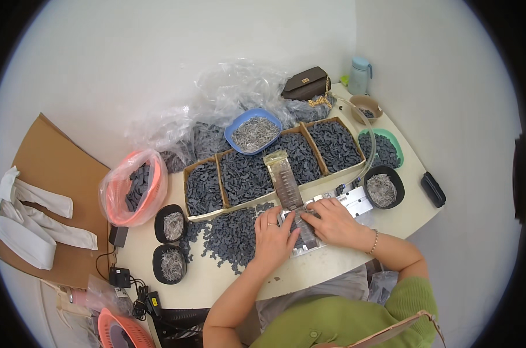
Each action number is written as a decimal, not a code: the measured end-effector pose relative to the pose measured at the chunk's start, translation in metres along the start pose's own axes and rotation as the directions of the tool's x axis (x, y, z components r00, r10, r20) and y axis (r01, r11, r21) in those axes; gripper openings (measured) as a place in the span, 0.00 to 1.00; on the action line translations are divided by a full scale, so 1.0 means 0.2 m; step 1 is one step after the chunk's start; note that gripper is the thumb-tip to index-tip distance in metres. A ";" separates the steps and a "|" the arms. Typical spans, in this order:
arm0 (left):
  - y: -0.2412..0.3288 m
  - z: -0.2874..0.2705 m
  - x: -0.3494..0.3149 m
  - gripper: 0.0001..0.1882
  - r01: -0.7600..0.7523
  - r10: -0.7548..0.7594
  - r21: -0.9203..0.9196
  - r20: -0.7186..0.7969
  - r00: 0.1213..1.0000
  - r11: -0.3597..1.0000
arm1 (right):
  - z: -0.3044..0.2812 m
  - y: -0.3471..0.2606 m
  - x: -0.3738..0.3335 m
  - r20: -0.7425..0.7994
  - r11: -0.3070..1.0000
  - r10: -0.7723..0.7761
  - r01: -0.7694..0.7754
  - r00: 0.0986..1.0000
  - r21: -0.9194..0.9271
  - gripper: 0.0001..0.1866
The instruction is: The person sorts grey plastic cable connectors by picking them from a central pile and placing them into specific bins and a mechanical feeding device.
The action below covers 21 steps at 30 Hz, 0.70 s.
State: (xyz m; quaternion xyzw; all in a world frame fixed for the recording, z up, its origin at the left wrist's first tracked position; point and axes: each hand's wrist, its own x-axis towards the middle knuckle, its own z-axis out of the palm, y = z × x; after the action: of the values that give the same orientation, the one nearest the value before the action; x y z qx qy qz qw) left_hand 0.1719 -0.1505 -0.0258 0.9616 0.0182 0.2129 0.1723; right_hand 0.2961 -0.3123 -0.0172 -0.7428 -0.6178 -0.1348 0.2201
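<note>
A metal jig [300, 250] with rows of slots lies at the table's front edge. My left hand [270, 239], with a ring on one finger, is closed at the jig's left side, thumb and forefinger close together over its middle. From the right, my right hand [336, 225] closes on the same jig, thumb and forefinger bent toward the slots. Any small part under the fingertips is hidden. Just beyond the hands, a long clear slotted strip [284, 178] leans onto a divided cardboard tray [218, 180] of small dark-grey parts.
Loose grey parts [231, 235] spread left of my hands. Metal pins fill a blue basin [234, 139], two black bowls [157, 255] at left and another black bowl [399, 188] at right. A clear hose [372, 153] curves behind. A lined pink basket [118, 211] stands far left.
</note>
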 end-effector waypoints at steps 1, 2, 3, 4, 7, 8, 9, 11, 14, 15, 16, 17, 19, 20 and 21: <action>0.00 0.00 0.00 0.23 -0.003 0.003 -0.001 0.000 1.000 1.000 | 0.00 0.00 -0.01 0.011 1.000 -0.008 0.008 1.000 -0.002 0.21; 0.00 0.00 0.00 0.23 -0.006 0.006 -0.001 0.000 1.000 1.000 | -0.01 -0.01 -0.02 0.021 1.000 -0.016 0.016 1.000 -0.005 0.21; 0.00 0.00 0.00 0.22 -0.009 0.009 -0.003 -0.005 1.000 1.000 | -0.02 -0.02 -0.03 0.032 1.000 -0.024 0.024 0.999 -0.007 0.21; 0.01 -0.01 0.00 0.22 -0.013 0.013 -0.005 -0.010 1.000 1.000 | -0.03 -0.02 -0.03 0.036 1.000 -0.025 0.025 0.999 -0.002 0.21; 0.01 0.00 0.00 0.21 -0.036 0.036 0.002 -0.017 0.999 0.999 | -0.04 -0.03 -0.03 0.041 1.000 -0.018 0.018 0.999 0.000 0.22; 0.01 0.01 0.00 0.20 -0.045 0.046 0.007 -0.018 0.999 0.999 | -0.04 -0.03 -0.03 0.037 1.000 -0.010 0.010 0.999 -0.007 0.22; 0.00 0.01 0.00 0.20 -0.045 0.045 0.008 -0.021 0.999 0.999 | -0.03 -0.03 -0.02 0.030 1.000 -0.004 0.004 1.000 -0.013 0.23; 0.00 0.01 0.00 0.19 -0.045 0.045 0.009 -0.028 0.999 0.999 | -0.03 -0.03 -0.03 0.038 0.999 -0.018 0.019 0.999 -0.027 0.23; 0.00 -0.01 -0.01 0.19 -0.058 0.058 -0.020 -0.036 0.998 0.998 | -0.05 -0.04 -0.04 0.043 0.999 -0.033 0.034 0.999 -0.025 0.23; 0.00 -0.01 -0.02 0.19 -0.074 0.073 -0.027 -0.024 0.997 0.997 | -0.05 -0.04 -0.05 0.042 0.999 -0.037 0.037 0.998 -0.020 0.22; -0.01 -0.01 -0.04 0.19 -0.090 0.090 -0.034 -0.013 0.996 0.995 | -0.05 -0.04 -0.06 0.051 1.000 -0.030 0.030 0.998 0.003 0.23; 0.00 -0.01 -0.05 0.20 -0.106 0.106 -0.042 -0.003 0.994 0.994 | -0.05 -0.04 -0.07 0.059 0.999 -0.024 0.023 0.998 0.025 0.23; 0.01 -0.01 -0.07 0.20 -0.124 0.125 -0.049 0.017 0.992 0.991 | -0.05 -0.03 -0.09 0.070 0.999 -0.016 0.013 0.997 0.047 0.23; 0.02 -0.01 -0.09 0.21 -0.133 0.135 -0.052 0.026 0.990 0.990 | -0.05 -0.03 -0.09 0.073 0.999 -0.016 0.013 0.997 0.048 0.23; 0.03 -0.02 -0.10 0.21 -0.137 0.139 -0.046 0.039 0.989 0.989 | -0.04 -0.03 -0.09 0.073 0.999 -0.016 0.012 0.997 0.051 0.23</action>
State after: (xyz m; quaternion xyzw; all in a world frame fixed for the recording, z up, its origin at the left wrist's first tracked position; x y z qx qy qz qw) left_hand 0.1528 -0.1569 -0.0291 0.9609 -0.0568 0.2043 0.1781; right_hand 0.2868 -0.3321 -0.0174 -0.7370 -0.6338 -0.0934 0.2152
